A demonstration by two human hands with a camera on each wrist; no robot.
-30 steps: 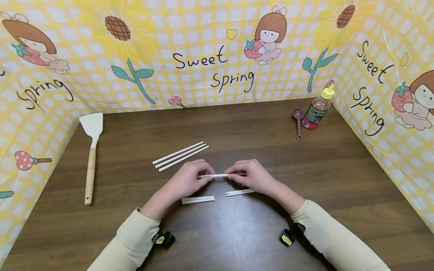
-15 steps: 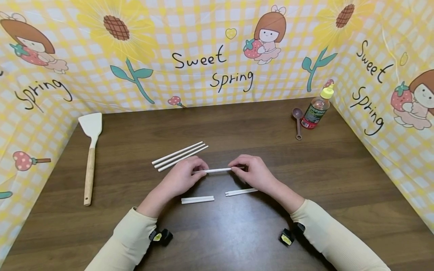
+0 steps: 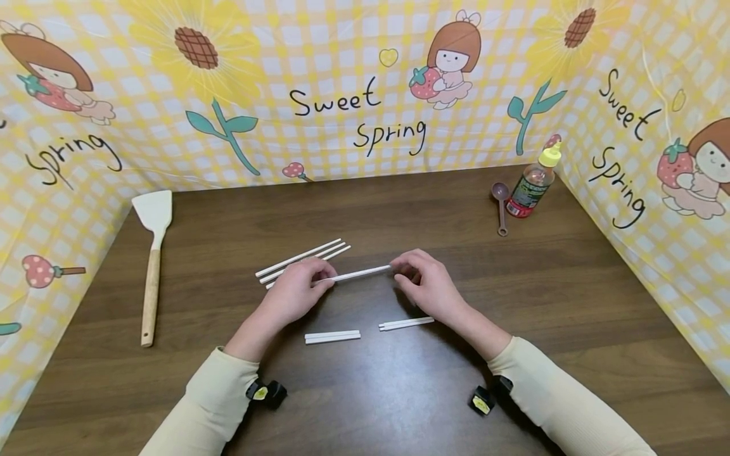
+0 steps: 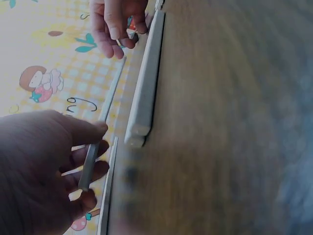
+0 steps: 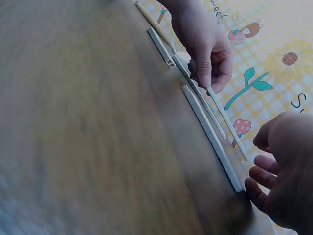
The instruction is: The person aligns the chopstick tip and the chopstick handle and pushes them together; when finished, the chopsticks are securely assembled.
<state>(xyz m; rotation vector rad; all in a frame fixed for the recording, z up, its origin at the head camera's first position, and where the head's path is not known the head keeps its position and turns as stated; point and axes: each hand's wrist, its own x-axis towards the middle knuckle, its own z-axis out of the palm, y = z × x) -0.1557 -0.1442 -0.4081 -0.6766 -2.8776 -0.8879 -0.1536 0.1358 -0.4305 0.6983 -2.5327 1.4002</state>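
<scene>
My left hand (image 3: 299, 288) pinches a slim white chopstick (image 3: 362, 273) near its left end, between thumb and fingers. The chopstick slants up to the right above the table. At its far tip is my right hand (image 3: 428, 282), fingers loosely bent, apart from the stick in the right wrist view. Behind the left hand lie three long chopsticks (image 3: 299, 256), partly covered by it. Nearer the front, two short white chopstick pieces (image 3: 333, 339) lie side by side at left, with hollow ends in the right wrist view. More short pieces (image 3: 406, 323), with narrow stubs at one end, lie below the right hand.
A white spatula (image 3: 153, 253) with a wooden handle lies at the left of the brown table (image 3: 228, 392). At the back right are a brown measuring spoon (image 3: 502, 206) and a yellow-capped bottle (image 3: 530, 189). Patterned yellow cloth (image 3: 319, 38) walls in the table's back and sides.
Both hands held the chopstick a second ago. The left hand has drawn it left and away from the body, and the right hand has let go. More of the stick shows between them.
</scene>
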